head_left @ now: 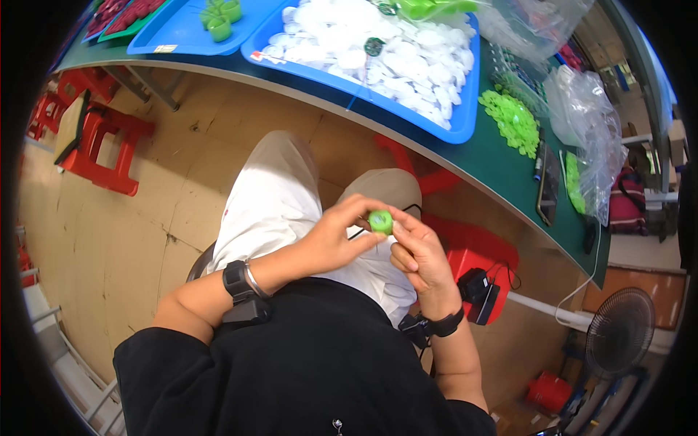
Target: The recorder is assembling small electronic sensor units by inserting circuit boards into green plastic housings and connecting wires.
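Note:
Above my lap I hold a small green cup-shaped plastic piece (380, 221) between both hands. My left hand (338, 234) grips it with thumb and fingers from the left side. The fingertips of my right hand (424, 254) pinch at its right edge, with the other fingers curled in. Thin dark strands show beside the piece; what they belong to is too small to tell. On the table ahead, a blue tray (465, 120) holds many white plastic pieces. A dark green round item (374, 46) with a thin stem lies on top of them.
Left of it, another blue tray (182, 36) carries several green cups (219, 27). Loose green pieces (512, 120), a phone (550, 190) and clear plastic bags (582, 102) lie on the table's right. Red stools (116, 145) stand at left; a fan (620, 330) is at lower right.

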The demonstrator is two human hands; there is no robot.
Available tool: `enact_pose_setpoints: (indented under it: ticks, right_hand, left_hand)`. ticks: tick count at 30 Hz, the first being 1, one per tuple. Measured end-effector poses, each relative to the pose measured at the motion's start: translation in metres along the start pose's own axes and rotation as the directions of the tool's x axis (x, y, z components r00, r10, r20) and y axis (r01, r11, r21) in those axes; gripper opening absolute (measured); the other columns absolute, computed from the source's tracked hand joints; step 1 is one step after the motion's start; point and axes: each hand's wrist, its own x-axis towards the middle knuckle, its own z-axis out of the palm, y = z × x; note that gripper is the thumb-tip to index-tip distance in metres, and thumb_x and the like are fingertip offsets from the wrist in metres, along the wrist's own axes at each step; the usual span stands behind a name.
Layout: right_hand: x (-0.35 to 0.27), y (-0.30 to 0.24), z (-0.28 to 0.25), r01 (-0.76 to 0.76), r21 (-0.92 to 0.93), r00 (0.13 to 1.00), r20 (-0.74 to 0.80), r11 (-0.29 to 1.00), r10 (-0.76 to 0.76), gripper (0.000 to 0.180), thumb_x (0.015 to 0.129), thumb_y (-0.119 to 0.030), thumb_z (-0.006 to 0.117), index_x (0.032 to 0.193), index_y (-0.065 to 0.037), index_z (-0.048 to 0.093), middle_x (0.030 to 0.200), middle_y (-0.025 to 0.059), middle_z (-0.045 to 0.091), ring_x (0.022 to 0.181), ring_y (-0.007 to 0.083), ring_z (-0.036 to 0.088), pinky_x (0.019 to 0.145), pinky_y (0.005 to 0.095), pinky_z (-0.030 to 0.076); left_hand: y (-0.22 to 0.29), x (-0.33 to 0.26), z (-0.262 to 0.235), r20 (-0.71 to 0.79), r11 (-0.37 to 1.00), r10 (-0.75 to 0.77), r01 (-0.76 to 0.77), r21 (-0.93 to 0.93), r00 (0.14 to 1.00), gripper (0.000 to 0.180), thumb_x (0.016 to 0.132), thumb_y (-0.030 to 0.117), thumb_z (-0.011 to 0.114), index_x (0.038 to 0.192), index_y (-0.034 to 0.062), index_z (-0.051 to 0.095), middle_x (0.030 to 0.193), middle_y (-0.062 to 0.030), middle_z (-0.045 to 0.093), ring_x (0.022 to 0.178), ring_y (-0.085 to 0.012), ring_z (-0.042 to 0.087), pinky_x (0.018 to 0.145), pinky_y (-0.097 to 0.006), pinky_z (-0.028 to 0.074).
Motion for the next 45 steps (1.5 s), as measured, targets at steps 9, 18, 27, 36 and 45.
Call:
enact_pose_setpoints:
  ticks: [9,18,27,36,45]
  right_hand:
    - [-0.01,-0.144,-0.01,0.11,-0.982,0.403,-0.097,0.153,-0.91,0.02,0.093,-0.011,0.057,0.107,-0.001,0.066,0.084,0.0068,0.067,0.064,0.0104,0.059,0.056,0.0246,0.046]
    - [0.02,-0.162,-0.057,-0.255,-0.922,0.351,0.194,-0.293,-0.916,0.016,0.088,-0.013,0.061,0.096,-0.001,0.067,0.092,0.0157,0.064,0.085,0.035,0.061,0.075,0.0406,0.048]
    - [0.019,-0.16,-0.058,0.115,-0.99,0.237,-0.055,0.085,-0.97,0.015,0.093,-0.012,0.057,0.1,0.0,0.066,0.083,0.0068,0.063,0.066,0.013,0.06,0.062,0.0258,0.048]
    - [-0.019,-0.057,0.03,0.441,-0.554,0.85,0.005,0.706,-0.526,0.009,0.091,-0.005,0.059,0.095,0.002,0.063,0.089,0.0061,0.06,0.071,0.0093,0.056,0.06,0.0232,0.047]
    - [-0.007,-0.006,0.025,0.348,-0.464,0.911,-0.036,0.814,-0.41,0.008,0.089,-0.006,0.063,0.094,0.001,0.064,0.096,0.0027,0.055,0.076,0.0066,0.049,0.065,0.0202,0.04]
  left_hand:
    - [0.002,0.009,-0.017,0.069,0.717,-0.469,0.425,-0.552,0.881,0.034,0.089,0.007,0.06,0.122,0.0003,0.051,0.106,-0.0072,0.057,0.1,-0.0151,0.058,0.089,-0.029,0.047]
    - [0.008,0.006,-0.017,0.187,0.659,-0.554,0.565,-0.497,0.811,0.04,0.089,0.01,0.063,0.126,0.0005,0.05,0.105,-0.0077,0.058,0.097,-0.0145,0.059,0.088,-0.029,0.049]
    - [0.011,0.006,-0.016,0.211,0.742,-0.45,0.495,-0.452,0.868,0.044,0.089,0.009,0.064,0.13,0.0012,0.049,0.112,-0.0066,0.058,0.101,-0.014,0.059,0.09,-0.028,0.049]
    - [-0.003,0.001,-0.019,0.277,0.595,-0.363,0.45,-0.666,0.89,0.046,0.089,0.004,0.064,0.132,0.0005,0.048,0.116,-0.0066,0.06,0.107,-0.0117,0.057,0.093,-0.025,0.045]
    - [-0.007,-0.003,-0.01,0.266,0.574,-0.356,0.434,-0.694,0.896,0.048,0.088,0.011,0.067,0.13,-0.0013,0.049,0.114,-0.0088,0.06,0.103,-0.0142,0.059,0.092,-0.027,0.049]
